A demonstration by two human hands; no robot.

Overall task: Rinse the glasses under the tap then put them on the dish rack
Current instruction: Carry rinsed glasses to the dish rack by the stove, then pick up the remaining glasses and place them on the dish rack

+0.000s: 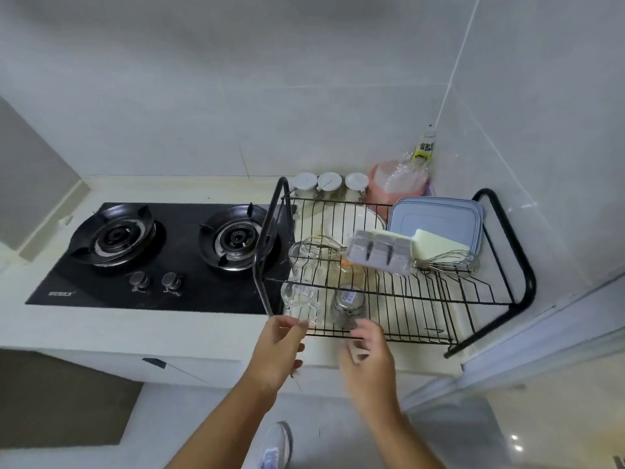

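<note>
Left hand [279,346]: at 6 o'clock of the dish rack's [259,262] left end. The fingers are loosely stretched, with thumb and forefinger tips at the front wire just below the glass mug [297,301]. It grips nothing plainly, and I cannot tell whether it touches the mug.
Right hand [368,353]: at 5 o'clock of the tumbler [348,304] and smeared by motion. Its fingertips are near the tumbler, but I cannot tell whether it holds anything or how far it is curled.
Glass mug: on the lower tier at the front left corner, at 9 o'clock of the tumbler and just beside it.
Tumbler: on the lower tier near the front, apparently base up.
Third glass [301,260]: on the same tier, at 12 o'clock of the mug, under the upper shelf.
Upper tier: a whisk [318,247] and a grey egg tray [382,250] lie over the glasses.
Surface [135,330]: carries the rack, with a 2-burner gas hob [162,252] at 9 o'clock.
Step in hand: probably settling the 2 front glasses in place. No tap shows here.
Doing it well: seat each rim flat across the wires and keep a gap between mug and tumbler. Draw both hands out low, towards 6 o'clock, clear of the upper shelf.
Risk: wet glass slides, and a nudge could tip the mug over the front wire.
</note>
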